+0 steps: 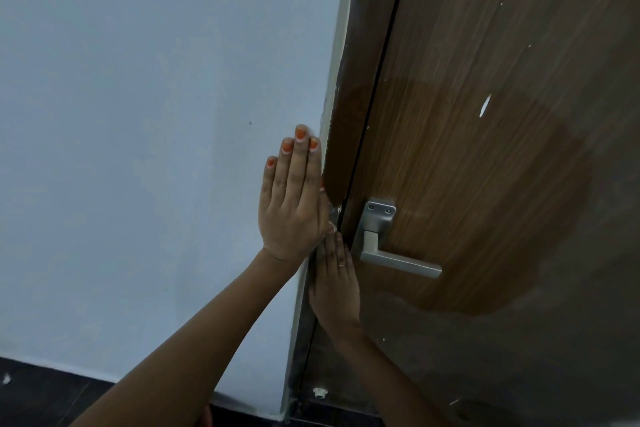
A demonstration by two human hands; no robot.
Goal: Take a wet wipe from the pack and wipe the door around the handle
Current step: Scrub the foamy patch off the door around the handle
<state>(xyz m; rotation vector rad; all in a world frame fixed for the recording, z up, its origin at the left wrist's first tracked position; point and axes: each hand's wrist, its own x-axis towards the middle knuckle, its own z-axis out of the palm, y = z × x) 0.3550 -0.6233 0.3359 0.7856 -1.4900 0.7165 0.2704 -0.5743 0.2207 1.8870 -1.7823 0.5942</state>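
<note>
A pale blue-grey wall (138, 114) fills the space to the left of my hands, and a brown wood-grain door (485, 114) fills the space to their right, shut against its dark frame (349, 135). A broad darker patch of the door (502, 218), above and to the right of my hands and looping under the handle, looks damp, so I judge much of the wiping around the handle is already done. The lower part of the door near my right forearm looks dull and greyer, possibly not yet wiped.

My left hand (294, 204) lies flat and open against the wall, fingers together and pointing up, its edge right beside the frame; it holds nothing. My right hand (334, 284) sits just below it, pressed along the gap between frame and door, fingers reaching up toward the latch edge. I cannot tell whether a wet wipe lies under it; none shows, nor does the pack.

The silver lever handle (398, 262) juts out just to the right of my right hand, under its screwed plate (377, 215). What seems left is the door edge beside the handle.
</note>
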